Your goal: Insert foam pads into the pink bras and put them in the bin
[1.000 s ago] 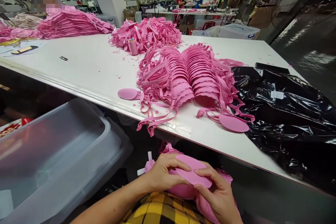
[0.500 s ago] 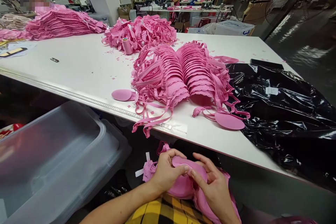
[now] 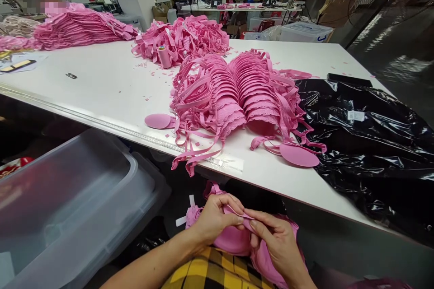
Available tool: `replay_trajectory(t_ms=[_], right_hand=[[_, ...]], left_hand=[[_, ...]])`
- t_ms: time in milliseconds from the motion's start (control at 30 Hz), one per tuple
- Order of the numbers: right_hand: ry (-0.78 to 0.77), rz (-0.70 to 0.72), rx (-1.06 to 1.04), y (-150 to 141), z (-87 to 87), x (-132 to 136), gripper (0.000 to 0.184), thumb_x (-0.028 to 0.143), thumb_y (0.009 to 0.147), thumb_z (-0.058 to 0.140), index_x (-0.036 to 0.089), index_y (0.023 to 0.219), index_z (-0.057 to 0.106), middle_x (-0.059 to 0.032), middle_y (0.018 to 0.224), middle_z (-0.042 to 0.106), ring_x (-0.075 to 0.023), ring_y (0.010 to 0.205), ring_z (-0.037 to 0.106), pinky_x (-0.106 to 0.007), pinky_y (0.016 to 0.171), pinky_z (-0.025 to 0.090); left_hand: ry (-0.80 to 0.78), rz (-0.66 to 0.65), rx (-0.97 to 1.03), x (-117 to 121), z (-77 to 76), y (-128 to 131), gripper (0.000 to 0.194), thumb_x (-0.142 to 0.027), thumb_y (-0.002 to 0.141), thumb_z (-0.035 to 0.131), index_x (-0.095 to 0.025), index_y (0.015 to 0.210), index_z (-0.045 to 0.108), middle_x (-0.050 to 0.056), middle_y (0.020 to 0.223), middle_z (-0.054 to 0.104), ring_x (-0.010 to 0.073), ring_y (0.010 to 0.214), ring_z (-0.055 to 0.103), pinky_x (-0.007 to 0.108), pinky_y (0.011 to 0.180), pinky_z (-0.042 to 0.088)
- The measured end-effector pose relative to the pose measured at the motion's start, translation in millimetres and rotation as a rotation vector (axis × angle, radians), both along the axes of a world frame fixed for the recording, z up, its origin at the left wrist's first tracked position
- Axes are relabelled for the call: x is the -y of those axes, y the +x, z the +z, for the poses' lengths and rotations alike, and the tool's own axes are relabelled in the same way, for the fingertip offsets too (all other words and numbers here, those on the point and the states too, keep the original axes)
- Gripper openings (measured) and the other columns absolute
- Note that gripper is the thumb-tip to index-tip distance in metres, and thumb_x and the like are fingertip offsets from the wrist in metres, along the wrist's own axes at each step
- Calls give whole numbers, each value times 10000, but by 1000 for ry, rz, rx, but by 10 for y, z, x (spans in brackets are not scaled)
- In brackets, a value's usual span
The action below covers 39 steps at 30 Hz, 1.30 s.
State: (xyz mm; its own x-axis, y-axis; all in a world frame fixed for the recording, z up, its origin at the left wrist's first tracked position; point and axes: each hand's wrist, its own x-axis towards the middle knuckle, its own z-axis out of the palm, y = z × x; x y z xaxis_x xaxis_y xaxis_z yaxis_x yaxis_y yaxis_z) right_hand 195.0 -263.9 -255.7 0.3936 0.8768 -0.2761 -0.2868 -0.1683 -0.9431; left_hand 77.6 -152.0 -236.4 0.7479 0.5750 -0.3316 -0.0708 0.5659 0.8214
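Observation:
A pink bra [image 3: 233, 240] lies cup side up over my lap, with lace and white tabs at its left end. Just above its cups, my left hand [image 3: 217, 216] pinches a thin pink bra pad [image 3: 247, 224] between thumb and fingers. My right hand [image 3: 276, 237] grips the same pad from the other side, thumb below and fingers on top. The pad looks bent or folded between the two hands, and the fingers cover much of it. On the table ahead, nested pink bras [image 3: 222, 86] stand in a long row.
Loose oval pads [image 3: 158, 121] [image 3: 300, 156] lie beside the row on the white table [image 3: 111, 99]. Behind are a pink heap [image 3: 196, 36], a thread spool [image 3: 164, 57] and a stack [image 3: 81, 29]. Black plastic [image 3: 383, 144] covers the right; a clear bin [image 3: 84, 207] stands left.
My right hand has closed from spread fingers to a pinch on the pad. The pad, flatter and more visible before, is now bent between both hands.

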Motion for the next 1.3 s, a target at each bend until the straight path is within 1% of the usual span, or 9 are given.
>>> replay_trajectory(t_ms=[100,167,233,333,433,767,900,1133,1300], right_hand=[[9,-40,-45,-52,-67,26,285,399,729,681,190,915,732,23,395,563,-115,329,491,-229,372,447],[1,-28,-1,-79,-98,33,298,402,764,646,190,960,720,19,410,572,-123,334,502,-233,356,450],[9,-20,186,-92,-113,25,293,368,792,623,203,1022,701,4,485,617,-142,402,557,-245,399,490],[99,-7,580,-89,-96,-7,322,295,760,667,238,1077,677,-44,760,708,-199,672,663,-287,607,563],[183,14,768,-83,-58,-28,332,257,777,652,269,1109,648,-52,982,692,-219,866,657,-302,733,561],[378,-34,1099,30,-101,27,304,174,841,564,289,1117,617,-75,1124,558,-217,1001,594,-328,809,550],[418,92,1269,141,-86,32,285,197,888,492,269,1136,611,-82,1131,548,-200,1001,603,-270,770,566],[443,110,1238,216,-75,95,217,158,864,512,223,1044,616,-89,1079,597,-197,948,628,-272,775,558],[394,134,1162,143,-91,113,173,188,846,540,216,977,650,-100,1096,584,-213,972,615,-269,752,551]], left_hand=[[114,-51,-7,-9,-2,-32,139,-134,560,742,-108,676,669,29,749,631,109,570,615,228,550,534],[144,8,-64,-2,-23,-34,96,-133,582,709,-111,653,649,10,671,619,102,505,608,208,501,513],[131,90,-109,10,-60,-17,83,-149,596,685,-116,614,611,-7,609,601,104,452,603,192,452,484],[119,158,-145,15,-116,24,60,-143,588,653,-123,595,597,-20,570,586,107,426,589,189,418,465],[150,202,-170,1,-119,54,24,-104,565,626,-124,577,621,-12,571,593,105,487,586,185,441,475],[-53,204,-94,25,-41,96,153,-135,510,693,-107,590,566,-9,570,600,120,434,598,222,456,490],[-91,189,-81,38,-39,73,169,-124,520,682,-109,632,557,-9,582,599,107,445,577,234,481,494],[-190,37,-34,41,-42,-22,296,-169,552,707,-109,827,615,10,719,610,123,608,584,260,585,497],[2,95,-138,67,-77,-24,136,-78,541,653,-118,669,629,31,745,628,140,704,568,226,605,455]])
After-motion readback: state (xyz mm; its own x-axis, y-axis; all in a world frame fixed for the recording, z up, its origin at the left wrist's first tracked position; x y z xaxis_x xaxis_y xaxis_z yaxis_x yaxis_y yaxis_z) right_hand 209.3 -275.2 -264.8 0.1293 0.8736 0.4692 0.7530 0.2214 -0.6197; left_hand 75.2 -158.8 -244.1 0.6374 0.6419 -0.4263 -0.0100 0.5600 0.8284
